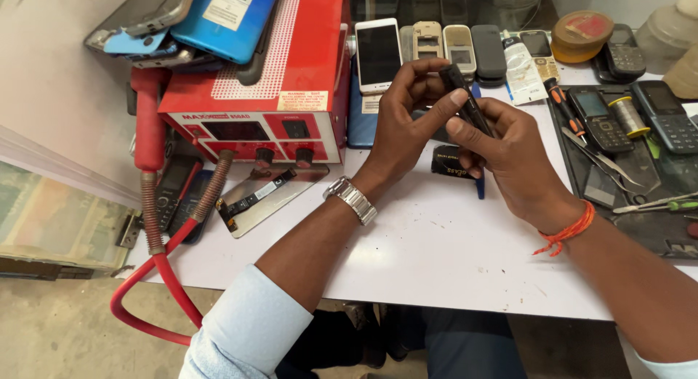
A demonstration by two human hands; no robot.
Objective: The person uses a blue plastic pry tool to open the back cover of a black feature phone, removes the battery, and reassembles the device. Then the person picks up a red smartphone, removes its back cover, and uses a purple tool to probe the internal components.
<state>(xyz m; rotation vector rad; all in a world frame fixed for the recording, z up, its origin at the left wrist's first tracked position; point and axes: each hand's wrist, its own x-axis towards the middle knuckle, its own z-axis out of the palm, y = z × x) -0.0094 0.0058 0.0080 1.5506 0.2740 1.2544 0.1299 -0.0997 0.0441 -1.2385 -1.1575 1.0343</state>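
The person is holding a slim black phone (465,103) up over the white worktable (436,241), edge toward the camera, so only its narrow side is showing. Both hands are sharing it: the left hand (400,125) is curling over the far, upper end, thumb and fingertips closed on it, while the right hand (509,154) is gripping the near, lower end, fingers wrapped and clamped around the body. Judging by that two-ended hold, they are steadying the phone so its edge or seam can be worked on, with the left thumb pressing along the side.

The phone's long axis is running diagonally, its top end pointing up and away toward the back of the table, its bottom end slanting down toward the right palm.

Just beneath the grip, a small black battery (449,163) is lying flat on the table, close enough to be picked up without reaching. Off to the left of the grip, a red rework station (276,81) is sitting with its red hose (156,277) looping down off the table edge. Beyond the hands, a row of phones and shells (436,48) is lined up, and to the right a dark mat (640,183) is carrying tweezers (603,161) and more keypad handsets, all within arm's reach.
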